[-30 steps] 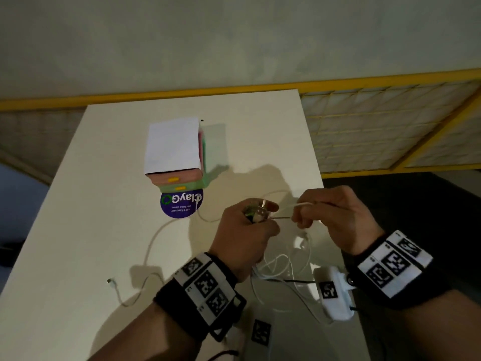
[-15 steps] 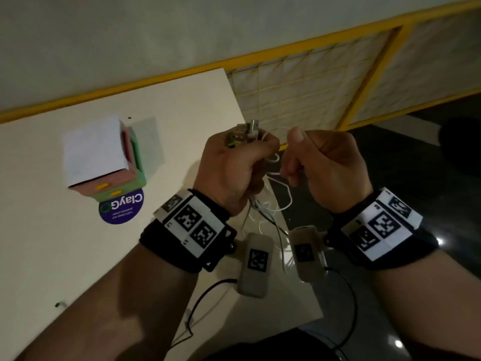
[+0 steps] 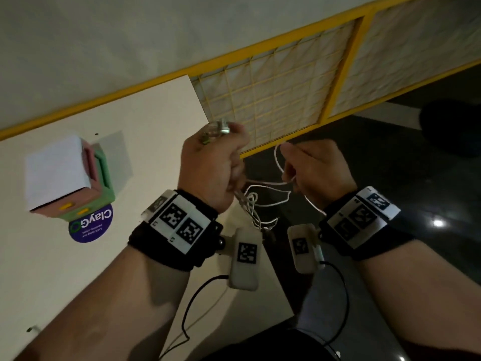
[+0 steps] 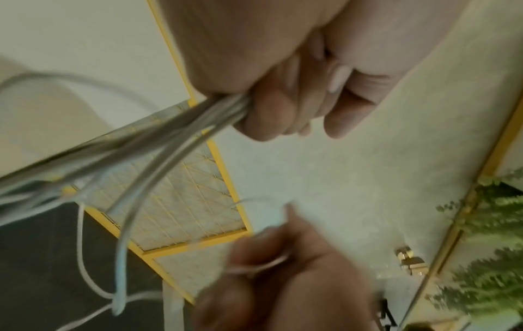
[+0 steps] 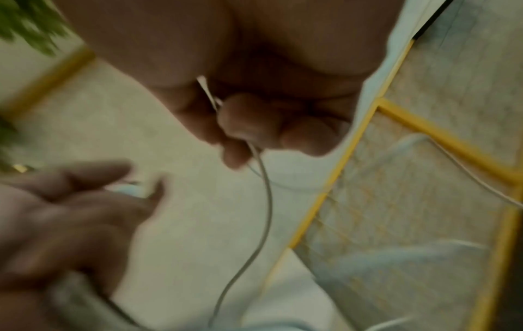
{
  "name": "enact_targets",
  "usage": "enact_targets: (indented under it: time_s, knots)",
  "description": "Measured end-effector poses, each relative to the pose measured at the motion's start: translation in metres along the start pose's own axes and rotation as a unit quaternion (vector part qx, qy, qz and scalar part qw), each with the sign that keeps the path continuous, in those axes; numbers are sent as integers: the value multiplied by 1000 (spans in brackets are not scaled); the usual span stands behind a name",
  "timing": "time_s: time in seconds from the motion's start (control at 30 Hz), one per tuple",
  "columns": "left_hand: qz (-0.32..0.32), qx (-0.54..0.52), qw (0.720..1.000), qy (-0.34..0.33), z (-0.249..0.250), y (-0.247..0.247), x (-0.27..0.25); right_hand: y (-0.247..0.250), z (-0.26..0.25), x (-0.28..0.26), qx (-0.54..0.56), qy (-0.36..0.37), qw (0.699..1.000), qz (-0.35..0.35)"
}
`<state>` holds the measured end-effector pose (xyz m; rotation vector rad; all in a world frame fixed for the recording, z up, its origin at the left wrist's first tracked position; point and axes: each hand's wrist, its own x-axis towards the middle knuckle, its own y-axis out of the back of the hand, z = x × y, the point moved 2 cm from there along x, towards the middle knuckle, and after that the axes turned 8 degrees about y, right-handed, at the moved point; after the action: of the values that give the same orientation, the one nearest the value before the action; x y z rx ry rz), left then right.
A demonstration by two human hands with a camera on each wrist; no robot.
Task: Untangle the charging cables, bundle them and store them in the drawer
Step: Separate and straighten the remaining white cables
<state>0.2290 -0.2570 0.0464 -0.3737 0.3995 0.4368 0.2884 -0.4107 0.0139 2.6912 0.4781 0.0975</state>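
1. Nearest the body, a knot of white charging cables [image 3: 253, 204] hangs below the left hand [image 3: 208, 168], off the bench edge and just above the wrist cameras. The tangle is judged not yet cleared, so bundling would be premature.

2. Several strands are gripped together in the left hand's fist, as the left wrist view [image 4: 198, 116] shows, with the metal plugs [image 3: 220, 127] sticking out above the thumb. This grip is best kept firm so that the plug ends stay aligned and serve as the bundle's fixed end.

3. A single strand [image 3: 278, 162] is pinched by the right hand [image 3: 315, 173] between the thumb and curled fingers [image 5: 243, 116]; it arcs back toward the left hand. It should be drawn away slowly, the loop being followed through the knot, not yanked, since a hard pull is likely to tighten the knot.

4. Slack should be fed by the left hand only as far as the strand slides freely.

5. Farther off on the bench [image 3: 130, 126] stands the small drawer unit [image 3: 67, 178], on a purple sticker [image 3: 91, 225]. Its pink and green drawers appear closed; one must be opened before the bundle is stored.
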Motion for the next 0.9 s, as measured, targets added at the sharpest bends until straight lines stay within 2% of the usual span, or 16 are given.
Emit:
enact_targets:
  time_s: [0.07, 0.1, 0.17, 0.2, 0.23, 0.27, 0.33, 0.37, 0.4, 0.5, 0.6, 0.73, 0.9]
  knots:
    - [-8, -20, 1000, 5, 2, 5, -1, -6, 19, 3, -107, -80, 990, -51]
    - [-12, -22, 1000, 6, 3, 6, -2, -10, 26, 5, -170, -92, 978, -75]
    - [-24, -16, 1000, 5, 3, 7, -3, -17, 28, 5, -240, -57, 966, -79]
    - [-30, -13, 999, 5, 3, 6, -3, -21, 24, 5, -214, -13, 974, -77]
    - [-34, -12, 999, 4, 3, 7, -3, -27, 18, 5, -131, 51, 986, -94]
    - [-40, -13, 999, 1, 3, 8, -2, -35, 11, 4, -1, 102, 985, -140]
    - [-69, -19, 997, -7, 5, 12, -2, -52, -9, -2, 223, 119, 932, -260]
    - [-93, -27, 995, -9, 7, 13, -3, -63, -15, -6, 250, 121, 912, -303]
    - [-121, -37, 992, -9, 10, 15, -5, -72, -22, -9, 227, 125, 908, -330]
    - [-186, -48, 981, -24, 20, 19, -10, -96, -21, -4, 68, 127, 939, -311]
    - [-199, -39, 978, -54, 29, 26, -12, -106, -6, 4, 11, 113, 955, -276]
    - [-180, -54, 981, -51, 27, 37, -13, -102, 35, 14, -71, -18, 969, -237]
    - [-167, -80, 982, -32, 15, 43, -13, -110, 70, 10, -129, -102, 959, -230]
